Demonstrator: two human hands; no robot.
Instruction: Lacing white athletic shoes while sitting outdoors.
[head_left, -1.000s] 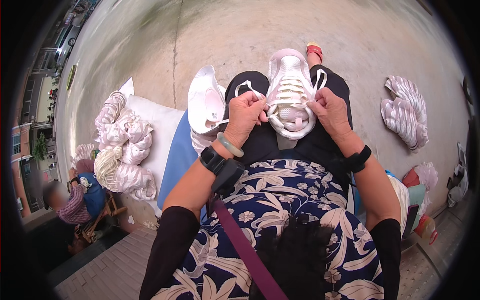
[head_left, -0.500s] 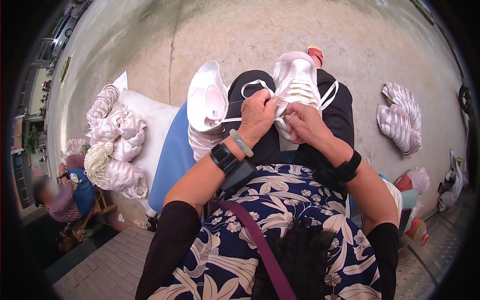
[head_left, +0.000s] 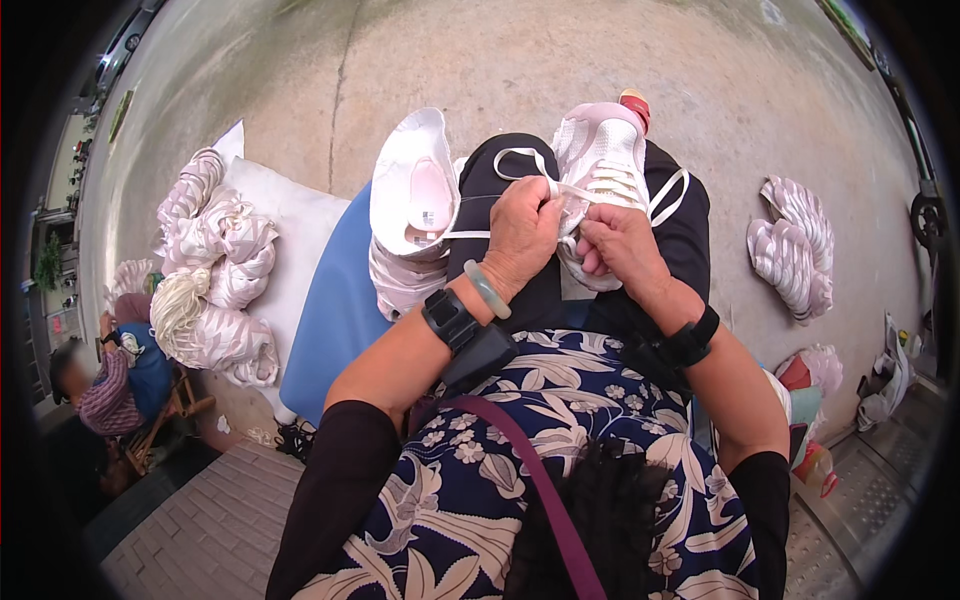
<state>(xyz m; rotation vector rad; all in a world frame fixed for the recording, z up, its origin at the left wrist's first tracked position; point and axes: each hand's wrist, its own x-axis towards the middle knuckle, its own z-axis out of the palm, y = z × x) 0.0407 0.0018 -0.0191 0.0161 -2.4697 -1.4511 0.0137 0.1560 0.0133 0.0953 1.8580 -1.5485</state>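
Note:
A white and pale pink shoe upper (head_left: 603, 140) rests across my knees, toe pointing away from me. Rows of white shoelace (head_left: 574, 191) cross its front, and loose loops stick out at both sides. My left hand (head_left: 522, 240) is closed in a pinch on the lace at the upper's left side. Curled over the near part of the upper, my right hand (head_left: 625, 243) also grips lace, though its fingertips are partly hidden. A length of lace runs between the two hands. Left of my knee stands a stack of similar uppers (head_left: 410, 280), its top one opening upward.
Bundled shoe uppers (head_left: 222, 240) lie on a white sack (head_left: 290, 205) at the left, beside a blue surface (head_left: 335, 290). Another bundle (head_left: 793, 250) is on the concrete at the right. A person (head_left: 110, 390) sits at the far left. Bags are at the lower right.
The view has shifted slightly. My right hand has turned and its fingers are curled tighter, and the lace now stretches more plainly between my hands. The left hand keeps its pinch.

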